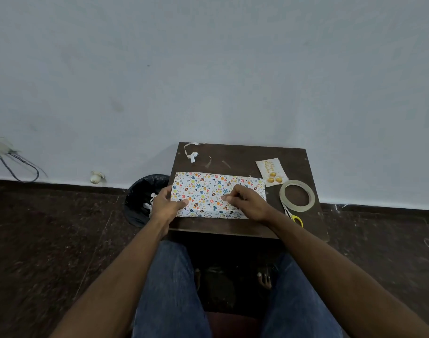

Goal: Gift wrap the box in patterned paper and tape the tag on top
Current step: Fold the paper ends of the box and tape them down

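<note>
Right beside the table's [235, 226] left edge, on the floor: a bin [141, 198] with a black liner, white paper scraps in it. On the table, the wrapped box [208, 191] — covered in white patterned paper with coloured eggs and hearts — lies flat in the middle toward the near edge, long axis running left to right, parallel to that near edge. Left hand [166, 203] grips the box's left end, thumb on top, fingers wrapped round the end. Right hand [245, 201] sits on top, right of centre, fingers curled and thumb and forefinger pinched together at the paper; can't tell if a bit of tape is between them. Tag [272, 172] lies flat near the far right corner, tilted, just beyond the box's far right corner. Tape roll [297, 195] lies flat at the right edge, beside the box's right end; scissors [293, 215] with a yellow handle partly under it, handle toward the near edge. Paper strip curl [192, 152] at the far left corner.
</note>
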Motion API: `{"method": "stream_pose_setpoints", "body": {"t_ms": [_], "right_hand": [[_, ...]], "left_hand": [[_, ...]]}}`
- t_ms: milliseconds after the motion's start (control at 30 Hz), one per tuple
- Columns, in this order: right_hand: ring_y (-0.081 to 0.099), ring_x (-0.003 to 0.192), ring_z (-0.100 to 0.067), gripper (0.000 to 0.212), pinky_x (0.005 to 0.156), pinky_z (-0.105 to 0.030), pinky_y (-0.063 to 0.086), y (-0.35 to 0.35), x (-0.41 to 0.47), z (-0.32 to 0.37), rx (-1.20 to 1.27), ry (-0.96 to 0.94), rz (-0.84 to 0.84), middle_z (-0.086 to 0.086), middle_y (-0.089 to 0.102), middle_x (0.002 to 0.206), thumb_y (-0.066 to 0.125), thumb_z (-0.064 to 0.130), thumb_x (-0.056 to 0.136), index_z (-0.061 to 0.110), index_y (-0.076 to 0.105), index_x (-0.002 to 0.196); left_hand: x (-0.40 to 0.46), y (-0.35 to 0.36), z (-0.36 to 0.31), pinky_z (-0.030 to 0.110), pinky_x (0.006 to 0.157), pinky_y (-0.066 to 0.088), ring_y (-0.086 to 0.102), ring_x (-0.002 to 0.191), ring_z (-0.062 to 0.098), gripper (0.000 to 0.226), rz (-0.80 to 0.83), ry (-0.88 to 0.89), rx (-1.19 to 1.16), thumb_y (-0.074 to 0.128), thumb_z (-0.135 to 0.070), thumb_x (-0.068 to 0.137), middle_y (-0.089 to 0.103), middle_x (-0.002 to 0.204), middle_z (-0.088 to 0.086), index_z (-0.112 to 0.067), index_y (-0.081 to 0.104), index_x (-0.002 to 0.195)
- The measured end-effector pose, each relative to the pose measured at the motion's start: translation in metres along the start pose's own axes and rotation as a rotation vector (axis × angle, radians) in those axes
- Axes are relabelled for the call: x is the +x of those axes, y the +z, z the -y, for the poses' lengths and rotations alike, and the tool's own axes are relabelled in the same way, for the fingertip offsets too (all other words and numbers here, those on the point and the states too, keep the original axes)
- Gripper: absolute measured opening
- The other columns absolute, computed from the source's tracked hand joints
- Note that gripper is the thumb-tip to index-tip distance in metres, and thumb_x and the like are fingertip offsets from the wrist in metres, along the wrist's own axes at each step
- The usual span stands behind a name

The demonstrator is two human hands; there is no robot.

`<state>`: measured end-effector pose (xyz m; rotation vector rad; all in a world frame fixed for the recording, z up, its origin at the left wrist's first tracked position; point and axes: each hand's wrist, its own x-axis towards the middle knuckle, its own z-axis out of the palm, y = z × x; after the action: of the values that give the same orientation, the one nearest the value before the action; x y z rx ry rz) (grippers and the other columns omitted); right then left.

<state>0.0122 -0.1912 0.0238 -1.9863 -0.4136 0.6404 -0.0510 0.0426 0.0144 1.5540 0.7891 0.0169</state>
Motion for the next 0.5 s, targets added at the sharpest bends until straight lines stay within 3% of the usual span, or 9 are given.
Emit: {"method": "stream_pose_setpoints", "body": {"t_ms": [67, 267, 500], "right_hand": [[0.060, 0.114, -0.037, 0.021, 0.094, -0.061, 0.047, 0.000, -0.001, 0.004, -0.027, 0.001, -0.008, -0.023, 0.067, 0.109, 0.059, 0.029, 0.098, 0.016, 0.052, 0.083], [0.062, 0.115, -0.020, 0.019, 0.093, -0.056, 0.048, 0.001, -0.011, 0.011, -0.084, -0.026, -0.027, -0.013, 0.070, 0.111, 0.056, 0.021, 0.100, 0.015, 0.050, 0.082], [0.058, 0.121, -0.015, 0.021, 0.097, -0.046, 0.049, 0.008, -0.027, 0.008, -0.103, -0.085, -0.024, -0.009, 0.067, 0.122, 0.053, 0.019, 0.101, 0.024, 0.047, 0.081]], "left_hand": [[0.001, 0.001, 0.000, 0.035, 0.083, 0.053, 0.062, 0.102, 0.022, 0.065, -0.008, 0.003, 0.000, 0.077, 0.010, 0.075, 0.063, 0.112, 0.005, -0.007, 0.052, 0.133], [0.003, 0.002, 0.002, 0.045, 0.092, 0.054, 0.063, 0.104, 0.025, 0.079, 0.013, -0.021, -0.033, 0.078, 0.014, 0.071, 0.063, 0.114, 0.006, -0.008, 0.047, 0.140], [0.005, -0.003, -0.001, 0.046, 0.094, 0.054, 0.062, 0.108, 0.026, 0.091, 0.022, -0.030, -0.040, 0.075, 0.018, 0.070, 0.063, 0.123, 0.009, -0.012, 0.038, 0.147]]}}
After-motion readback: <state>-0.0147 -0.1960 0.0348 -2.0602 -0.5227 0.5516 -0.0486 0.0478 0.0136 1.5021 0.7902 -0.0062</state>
